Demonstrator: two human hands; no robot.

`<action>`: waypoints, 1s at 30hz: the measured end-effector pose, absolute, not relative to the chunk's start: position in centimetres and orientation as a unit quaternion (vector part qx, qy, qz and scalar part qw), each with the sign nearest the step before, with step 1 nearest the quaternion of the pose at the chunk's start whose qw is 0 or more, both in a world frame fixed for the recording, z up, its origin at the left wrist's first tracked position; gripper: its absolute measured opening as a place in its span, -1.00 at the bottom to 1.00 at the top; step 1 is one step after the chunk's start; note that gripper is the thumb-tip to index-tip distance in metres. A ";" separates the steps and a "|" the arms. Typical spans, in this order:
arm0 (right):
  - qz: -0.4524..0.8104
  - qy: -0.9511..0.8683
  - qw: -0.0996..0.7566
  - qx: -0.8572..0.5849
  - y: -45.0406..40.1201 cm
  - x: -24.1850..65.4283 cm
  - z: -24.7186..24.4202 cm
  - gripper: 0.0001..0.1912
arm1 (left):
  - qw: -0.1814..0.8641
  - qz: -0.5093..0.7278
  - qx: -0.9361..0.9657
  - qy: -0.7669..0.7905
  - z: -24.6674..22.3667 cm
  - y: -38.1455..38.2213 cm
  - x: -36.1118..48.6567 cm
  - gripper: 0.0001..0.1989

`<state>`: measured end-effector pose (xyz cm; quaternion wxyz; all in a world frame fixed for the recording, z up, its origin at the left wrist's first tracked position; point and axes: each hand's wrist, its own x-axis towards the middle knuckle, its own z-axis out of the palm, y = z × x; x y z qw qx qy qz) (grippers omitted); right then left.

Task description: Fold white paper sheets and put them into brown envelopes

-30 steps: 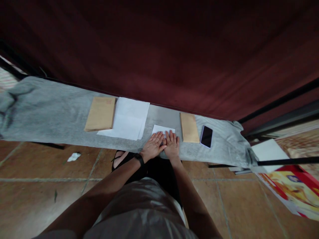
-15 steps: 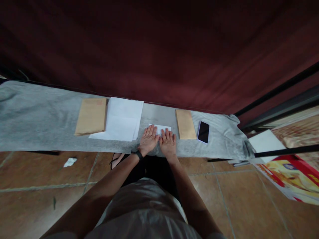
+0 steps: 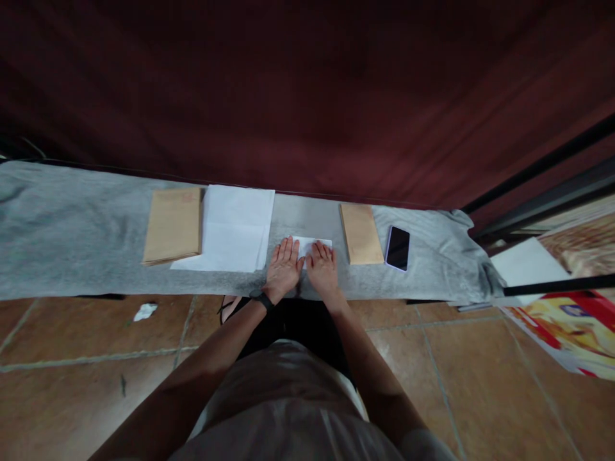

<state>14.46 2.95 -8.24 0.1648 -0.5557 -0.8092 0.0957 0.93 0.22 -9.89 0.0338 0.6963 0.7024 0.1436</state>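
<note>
A small folded white paper (image 3: 307,242) lies on the grey cloth in front of me. My left hand (image 3: 284,266) rests flat on its left part, fingers stretched out. On the right part lies my right hand (image 3: 321,266), palm down, its fingers a little bent and resting on the paper. Left of my hands is a stack of white sheets (image 3: 235,227), partly beside a pile of brown envelopes (image 3: 173,224). To the right sit another brown envelope (image 3: 362,234) and a phone (image 3: 398,248) with a dark screen.
The narrow bench (image 3: 72,237) under grey cloth runs across the view. Behind it hangs a dark red curtain (image 3: 307,115). A red and yellow box (image 3: 571,326) and dark metal bars are at the right. A white scrap (image 3: 145,312) lies on the tiled floor.
The view has shifted slightly. My right hand's fingers have drawn a little closer together and bent somewhat on the paper. My left hand stays flat on it.
</note>
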 end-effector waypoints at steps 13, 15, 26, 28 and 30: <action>0.092 -0.828 0.153 -0.532 3.4 13.8 -9.1 -0.50 | 0.051 0.113 0.692 0.711 -9.3 0.3 1.0 -0.41; 0.081 -0.824 0.153 -0.539 3.3 14.5 -9.3 -0.49 | 0.048 0.115 0.693 0.710 -9.2 0.2 1.1 -0.41; 0.050 -0.800 0.178 -0.570 2.7 16.0 -10.2 -0.43 | 0.031 0.120 0.700 0.703 -9.5 0.2 1.0 -0.40; 0.049 -0.801 0.171 -0.571 2.7 16.0 -10.1 -0.43 | 0.031 0.118 0.698 0.705 -9.3 0.3 1.2 -0.40; 0.049 -0.802 0.164 -0.572 2.7 16.0 -10.1 -0.43 | 0.029 0.121 0.704 0.699 -9.0 0.5 1.5 -0.41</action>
